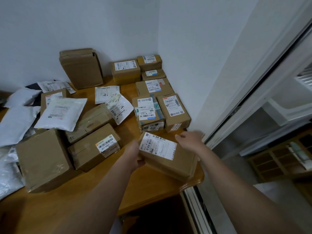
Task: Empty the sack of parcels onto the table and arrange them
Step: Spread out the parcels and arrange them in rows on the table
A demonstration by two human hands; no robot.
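Cardboard parcel (166,157), both hands gripping

brown cardboard boxes (94,147), white mailers (62,112), orange-brown table (152,188)

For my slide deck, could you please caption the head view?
Both hands, left and right, set a labelled cardboard box beside arranged parcels on the wooden table.
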